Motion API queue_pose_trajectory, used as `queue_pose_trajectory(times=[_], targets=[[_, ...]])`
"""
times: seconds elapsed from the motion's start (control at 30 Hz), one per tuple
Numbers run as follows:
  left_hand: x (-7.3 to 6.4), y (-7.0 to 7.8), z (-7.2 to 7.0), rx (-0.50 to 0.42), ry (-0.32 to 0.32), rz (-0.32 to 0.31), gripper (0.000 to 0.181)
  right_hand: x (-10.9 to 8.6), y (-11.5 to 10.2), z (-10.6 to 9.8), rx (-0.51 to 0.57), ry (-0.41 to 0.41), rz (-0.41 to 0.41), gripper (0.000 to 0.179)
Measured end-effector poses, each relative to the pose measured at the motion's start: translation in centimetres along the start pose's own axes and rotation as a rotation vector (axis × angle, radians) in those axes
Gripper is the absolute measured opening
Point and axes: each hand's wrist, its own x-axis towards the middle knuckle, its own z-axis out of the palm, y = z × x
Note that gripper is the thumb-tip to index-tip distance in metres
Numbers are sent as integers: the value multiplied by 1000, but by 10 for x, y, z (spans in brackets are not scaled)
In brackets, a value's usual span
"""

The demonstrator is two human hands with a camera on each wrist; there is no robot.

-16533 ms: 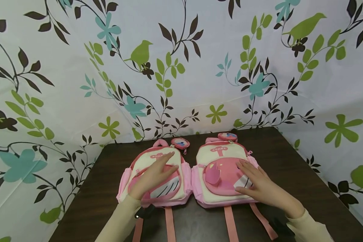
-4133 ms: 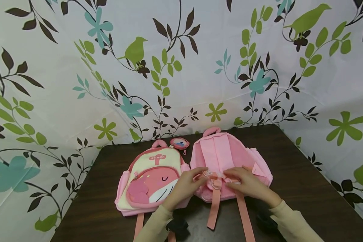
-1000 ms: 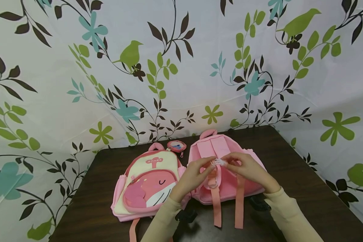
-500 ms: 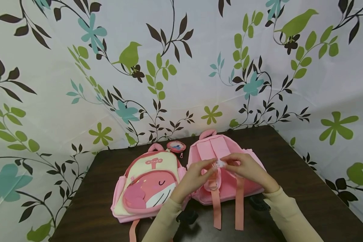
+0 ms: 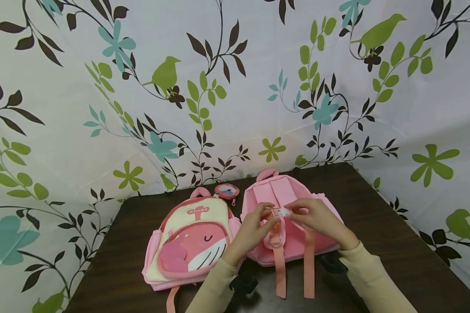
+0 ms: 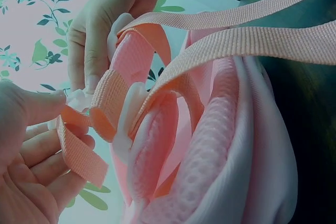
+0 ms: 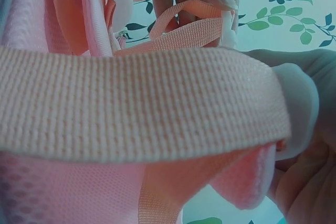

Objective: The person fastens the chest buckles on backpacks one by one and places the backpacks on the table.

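Observation:
Two toddler backpacks lie side by side on a dark table. The right backpack (image 5: 297,243) has its pink back panel and shoulder straps facing up. Over it, my left hand (image 5: 246,234) and right hand (image 5: 323,221) meet at a small whitish plastic strap buckle (image 5: 283,212). In the left wrist view, my left thumb and fingers pinch one end of the buckle (image 6: 80,99), with peach webbing (image 6: 84,153) hanging from it. My right fingers (image 6: 94,51) pinch the other end. Whether the buckle halves are joined is hidden by the fingers.
The left backpack (image 5: 197,213) lies front up, with a pink whale pocket (image 5: 196,248). A small round pouch (image 5: 226,191) lies by its top handle. Loose peach straps (image 5: 309,269) trail toward the front edge. A leaf-patterned cloth (image 5: 235,108) hangs behind the table (image 5: 113,252).
Since the earliest frame, the right backpack has been turned back side up. Both hands have come together at its strap buckle and lifted it slightly; in the last second they have barely moved.

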Motion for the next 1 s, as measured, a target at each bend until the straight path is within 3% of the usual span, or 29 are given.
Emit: queue_pose_trajectory(times=[0.13,0.33,1.0], targets=[[0,-1,1,-32,11,-10,31,-1,0,0,-12,19,-14,22],[-1,-4,3,-37,22,-8,31,-1,0,1,-36,42,-55,20],[-3,-7,6,-91,-3,-50,30,-3,-5,1,-78,-37,-105,22]])
